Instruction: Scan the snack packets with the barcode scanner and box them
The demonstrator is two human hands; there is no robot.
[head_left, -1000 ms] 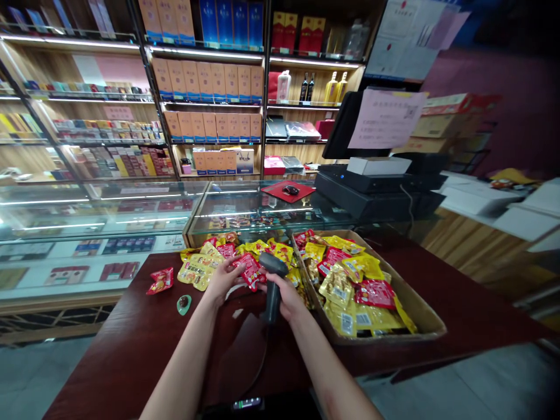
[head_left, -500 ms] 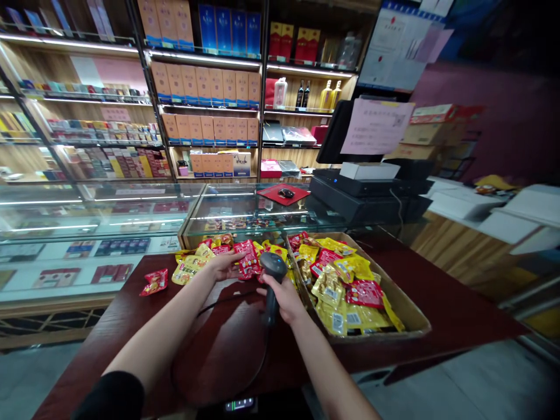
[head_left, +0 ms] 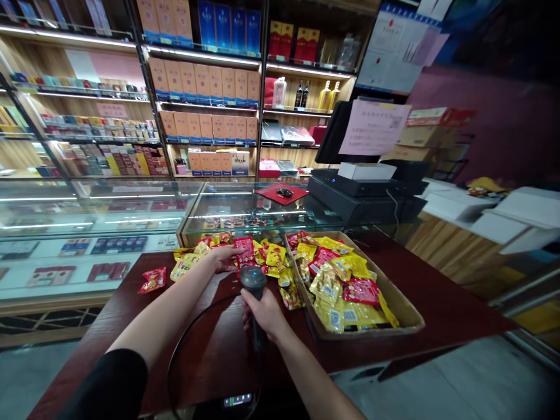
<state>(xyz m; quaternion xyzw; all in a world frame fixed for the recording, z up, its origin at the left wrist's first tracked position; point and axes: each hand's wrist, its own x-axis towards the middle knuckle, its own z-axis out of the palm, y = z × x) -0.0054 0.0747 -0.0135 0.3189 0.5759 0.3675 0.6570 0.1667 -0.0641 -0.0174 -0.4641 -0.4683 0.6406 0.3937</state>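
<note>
My left hand (head_left: 224,258) is closed on the edge of a red snack packet (head_left: 245,251), which stands up among the other packets. My right hand (head_left: 266,314) grips the handle of a dark barcode scanner (head_left: 252,280). The scanner's head is just in front of the red packet and apart from it, and its black cable (head_left: 192,318) loops down to the left. Behind my hands lies a loose pile of yellow and red snack packets (head_left: 275,255). One more red packet (head_left: 153,280) lies by itself at the left of the brown table.
A cardboard tray (head_left: 411,318) full of snack packets stands on the brown table (head_left: 455,297) at the right. Beyond is a glass display counter (head_left: 236,201) with a mouse (head_left: 284,192) on a red mat. A monitor (head_left: 335,134) stands at the back right.
My right hand has moved the scanner left and toward me, away from the red packet. My left hand still holds the packet, now slightly farther left.
</note>
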